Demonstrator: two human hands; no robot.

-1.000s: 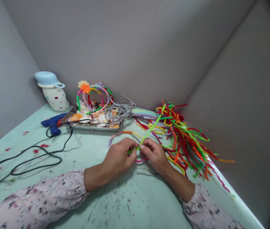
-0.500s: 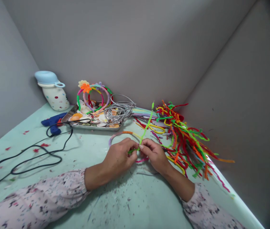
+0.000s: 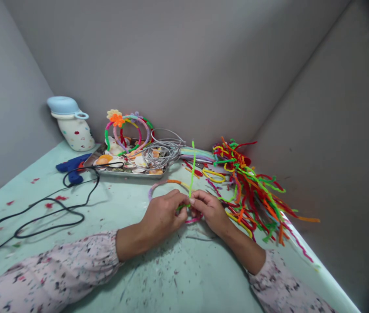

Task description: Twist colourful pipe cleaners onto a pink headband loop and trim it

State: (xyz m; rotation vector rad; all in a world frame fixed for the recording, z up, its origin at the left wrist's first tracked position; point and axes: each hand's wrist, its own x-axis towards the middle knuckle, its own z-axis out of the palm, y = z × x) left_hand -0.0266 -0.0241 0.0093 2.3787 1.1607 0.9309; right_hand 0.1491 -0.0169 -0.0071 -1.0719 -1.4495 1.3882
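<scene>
My left hand (image 3: 161, 215) and my right hand (image 3: 209, 211) meet fingertip to fingertip on the pale green table (image 3: 106, 243). Both pinch a bright green pipe cleaner (image 3: 191, 167), whose free end stands nearly upright between them. Under the hands lies a headband (image 3: 166, 183) wrapped in pink, orange and yellow fuzz, partly hidden by my fingers. A pink piece (image 3: 193, 220) shows just below my right hand.
A heap of coloured pipe cleaners (image 3: 253, 187) lies at the right by the wall. At the back stand a metal tray (image 3: 129, 171) of shells, grey headbands (image 3: 163, 150), decorated headbands (image 3: 127, 128) and a spotted jug (image 3: 72, 124). A blue glue gun (image 3: 72, 166) and black cord (image 3: 47, 208) lie left.
The free end of the green pipe cleaner has swung from leaning right to nearly upright. My hands have stayed in place, fingers still pinching.
</scene>
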